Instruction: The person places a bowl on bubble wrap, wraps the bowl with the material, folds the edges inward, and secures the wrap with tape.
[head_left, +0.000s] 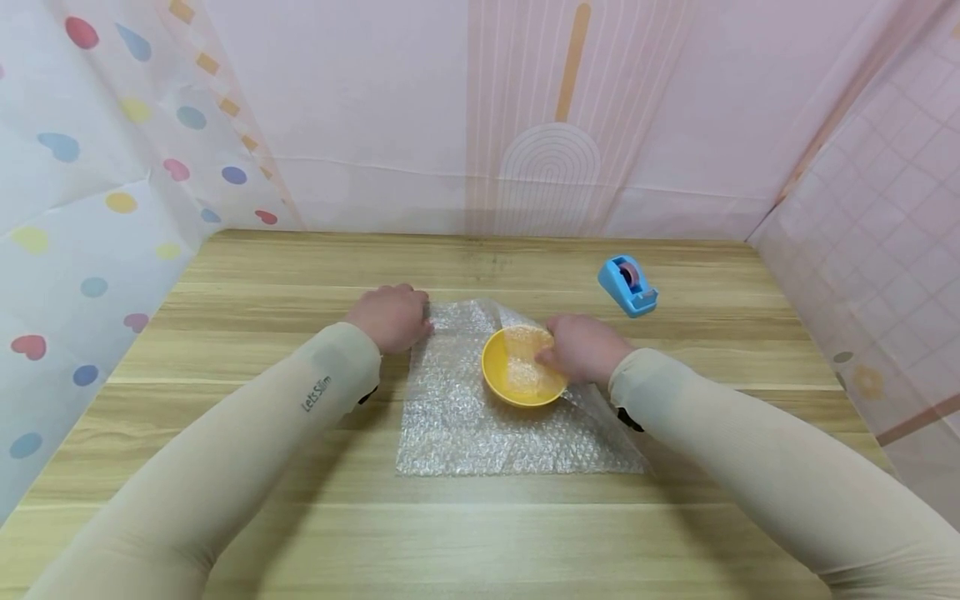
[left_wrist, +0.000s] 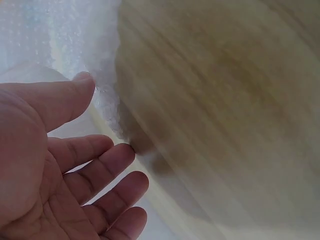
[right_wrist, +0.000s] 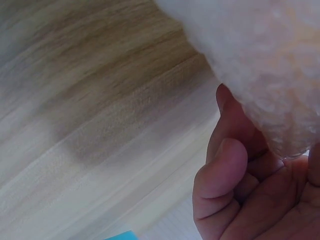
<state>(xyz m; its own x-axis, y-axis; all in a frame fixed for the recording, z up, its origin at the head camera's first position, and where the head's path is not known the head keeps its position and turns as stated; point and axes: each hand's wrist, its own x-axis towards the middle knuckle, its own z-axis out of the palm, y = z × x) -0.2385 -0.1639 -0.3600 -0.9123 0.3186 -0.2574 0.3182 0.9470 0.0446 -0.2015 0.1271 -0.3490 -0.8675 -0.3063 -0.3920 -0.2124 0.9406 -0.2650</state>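
A sheet of clear bubble wrap (head_left: 457, 433) lies on the wooden table, with a yellow bowl (head_left: 494, 367) standing on it. Its right side is lifted, and a flap of it covers part of the bowl's inside. My right hand (head_left: 588, 348) grips that flap at the bowl's right rim; in the right wrist view the fingers (right_wrist: 220, 172) curl below the bubble wrap (right_wrist: 270, 65). Over at the sheet's upper left corner is my left hand (head_left: 392, 318). The left wrist view shows its fingers (left_wrist: 117, 160) loosely bent and spread beside the wrap's edge (left_wrist: 102, 50).
A blue tape dispenser (head_left: 630, 287) with a pink roll stands behind and to the right of the bowl. Patterned sheets (head_left: 360, 108) hang along the table's back and sides. Bare wood (head_left: 487, 542) shows in front of the wrap.
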